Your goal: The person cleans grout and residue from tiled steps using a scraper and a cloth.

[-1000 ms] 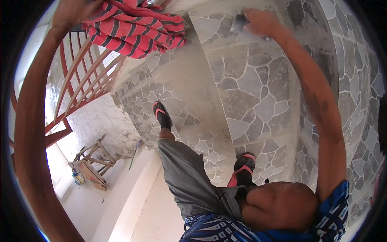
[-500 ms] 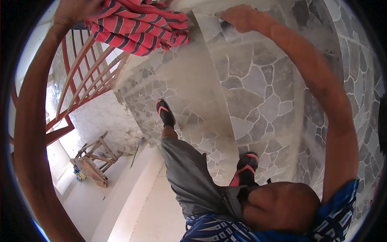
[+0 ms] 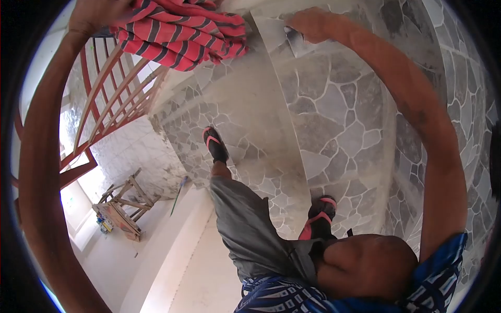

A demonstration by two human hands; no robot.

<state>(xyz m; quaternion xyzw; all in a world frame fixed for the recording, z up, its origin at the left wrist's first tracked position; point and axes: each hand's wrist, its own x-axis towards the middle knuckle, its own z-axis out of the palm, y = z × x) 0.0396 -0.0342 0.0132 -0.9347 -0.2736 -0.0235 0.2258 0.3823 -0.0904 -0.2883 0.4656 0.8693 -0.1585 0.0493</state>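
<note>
A bunched red cloth with dark stripes (image 3: 182, 34) hangs at the top, left of centre. My left hand (image 3: 99, 15) is at its left edge, closed round a fold of it. On the right, my right hand (image 3: 312, 25) is closed on a flat tool (image 3: 295, 41), which lies close against the grey stone-patterned surface (image 3: 339, 120); the hand hides most of the tool, so its kind cannot be told.
Curved red railing bars (image 3: 104, 99) stand at the left. Below them are a wooden stand (image 3: 125, 208) and a thin green stick (image 3: 178, 195). My feet, in black and pink sandals (image 3: 215, 142), rest on different steps.
My right hand has barely moved, and the tool beneath it shows more sharply. The cloth and my left hand are almost where they were.
</note>
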